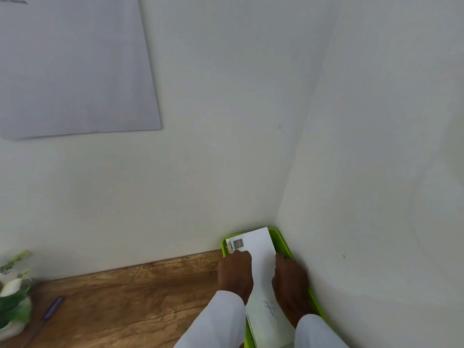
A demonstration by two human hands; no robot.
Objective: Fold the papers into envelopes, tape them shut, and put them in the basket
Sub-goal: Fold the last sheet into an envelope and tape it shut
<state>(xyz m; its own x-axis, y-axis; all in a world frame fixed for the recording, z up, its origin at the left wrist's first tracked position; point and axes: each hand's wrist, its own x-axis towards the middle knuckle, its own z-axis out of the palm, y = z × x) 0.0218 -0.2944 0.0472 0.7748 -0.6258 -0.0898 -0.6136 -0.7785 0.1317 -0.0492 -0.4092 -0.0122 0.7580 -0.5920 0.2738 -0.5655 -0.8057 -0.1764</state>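
A white folded envelope [261,252] with a small stamp at its far left corner lies in the bright green basket [280,237], which stands in the corner where the two walls meet. My left hand [236,272] grips the envelope's left edge, fingers curled over it. Along the right edge my right hand [290,280] holds the envelope the same way, close against the basket's right wall. More white paper edges show under the envelope near the bottom of the view. Both white sleeves reach in from below.
The wooden table [125,297] stretches to the left. A dark pen [52,308] lies on it at the left, beside a white pot with green plants [13,295]. A large grey sheet [75,66] hangs on the wall above.
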